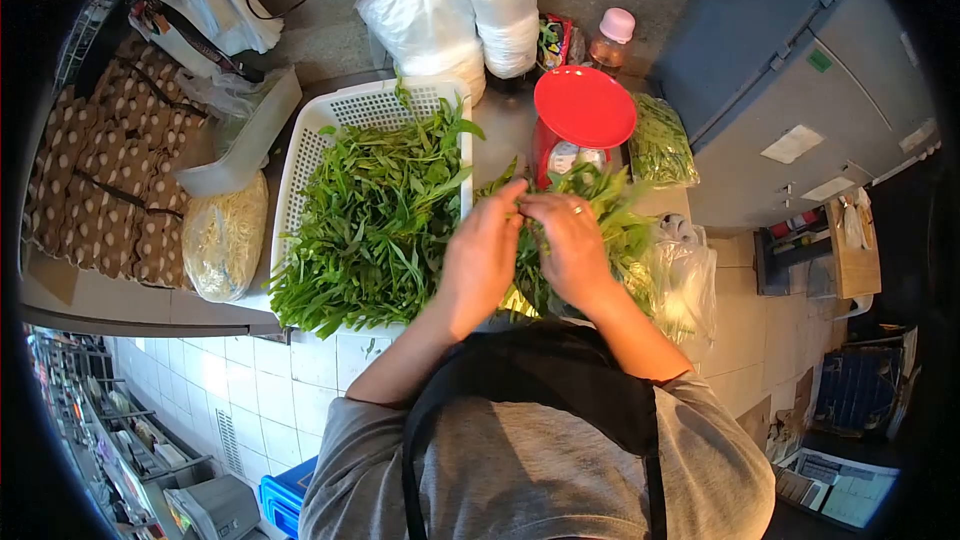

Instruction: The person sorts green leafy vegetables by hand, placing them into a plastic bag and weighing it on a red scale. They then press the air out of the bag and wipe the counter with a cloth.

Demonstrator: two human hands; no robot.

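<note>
My left hand [482, 252] and my right hand [568, 242] meet in front of my chest, fingertips close together. Both are closed on stems of leafy greens [605, 200], whose leaves fan out to the right, slightly blurred. A ring shows on a right-hand finger. Left of my hands stands a white perforated basket [284, 230], heaped with loose leafy greens [375, 220]. Just beyond my hands is a red scale [585, 107] with a round, flat pan on top. More greens lie under and around my hands, partly hidden by them.
White plastic bags [425, 15] stand against the wall behind the basket. A pink-capped bottle [612, 40] and a bag of greens [662, 140] are beyond the scale. Egg trays [110, 170] and a bag of pale sprouts [225, 240] sit left. A grey cabinet [790, 80] rises at right.
</note>
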